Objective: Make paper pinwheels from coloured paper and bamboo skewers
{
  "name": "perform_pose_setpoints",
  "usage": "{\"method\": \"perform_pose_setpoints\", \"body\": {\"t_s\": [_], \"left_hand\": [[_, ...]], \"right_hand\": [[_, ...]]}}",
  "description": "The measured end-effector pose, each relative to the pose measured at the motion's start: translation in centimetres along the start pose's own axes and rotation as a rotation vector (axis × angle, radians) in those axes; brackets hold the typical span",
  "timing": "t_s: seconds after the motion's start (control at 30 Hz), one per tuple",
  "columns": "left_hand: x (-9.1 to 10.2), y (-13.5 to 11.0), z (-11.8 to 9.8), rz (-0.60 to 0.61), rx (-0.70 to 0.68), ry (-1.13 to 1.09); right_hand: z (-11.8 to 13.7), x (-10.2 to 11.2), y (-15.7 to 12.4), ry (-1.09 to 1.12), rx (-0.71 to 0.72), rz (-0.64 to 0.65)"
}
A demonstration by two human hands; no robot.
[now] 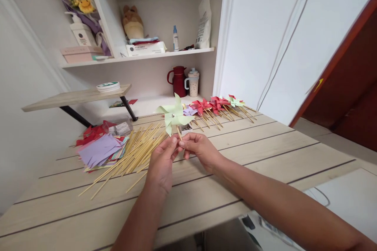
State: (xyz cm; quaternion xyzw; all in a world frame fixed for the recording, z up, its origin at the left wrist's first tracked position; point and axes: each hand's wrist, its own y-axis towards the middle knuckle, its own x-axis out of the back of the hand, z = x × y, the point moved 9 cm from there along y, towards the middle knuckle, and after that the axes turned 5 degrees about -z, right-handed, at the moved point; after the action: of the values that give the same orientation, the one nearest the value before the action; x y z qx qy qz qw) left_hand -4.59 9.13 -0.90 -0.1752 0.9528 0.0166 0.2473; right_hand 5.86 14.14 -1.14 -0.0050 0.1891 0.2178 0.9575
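A pale green paper pinwheel (174,116) with a silver pin at its centre stands upright on a thin wooden stick above the wooden table (265,153). My left hand (161,161) and my right hand (198,148) both pinch the lower end of that stick, fingertips meeting in front of me. A loose pile of bamboo sticks (136,150) lies just left of my hands. Beyond them lies a stack of purple and red paper squares (99,147).
A row of finished red, purple and green pinwheels (216,106) lies at the table's far edge. A small clear packet (122,127) sits by the papers. A red jug (178,80) and a speckled cup (193,82) stand in the shelf niche; a raised wooden board (73,97) juts out at left.
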Motion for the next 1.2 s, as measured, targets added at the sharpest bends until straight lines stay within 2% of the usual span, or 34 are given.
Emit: {"method": "perform_pose_setpoints", "body": {"t_s": [0.17,0.3,0.43,0.63,0.7,1.0,1.2], "left_hand": [[-0.5,-0.2,-0.3,0.043,-0.015,0.022],[-0.3,-0.2,-0.1,0.020,-0.006,0.044],[0.3,0.0,-0.3,-0.043,-0.030,0.003],[2.5,0.4,-0.7,-0.241,-0.022,-0.046],[2.7,0.5,-0.8,-0.258,-0.028,-0.047],[1.8,0.5,-0.7,-0.160,-0.050,0.014],[0.7,0.3,-0.8,-0.049,-0.080,0.110]], "right_hand": [[-0.2,-0.8,-0.2,0.010,-0.030,0.062],[-0.4,-1.3,-0.4,0.006,-0.032,0.098],[-0.6,-1.4,-0.5,0.004,-0.028,0.108],[-0.4,-0.2,-0.3,0.028,-0.053,0.022],[-0.3,0.0,-0.3,0.013,-0.057,0.010],[-0.1,-0.8,-0.7,-0.042,-0.027,0.060],[0.3,-0.7,-0.5,-0.058,0.022,0.068]]}}
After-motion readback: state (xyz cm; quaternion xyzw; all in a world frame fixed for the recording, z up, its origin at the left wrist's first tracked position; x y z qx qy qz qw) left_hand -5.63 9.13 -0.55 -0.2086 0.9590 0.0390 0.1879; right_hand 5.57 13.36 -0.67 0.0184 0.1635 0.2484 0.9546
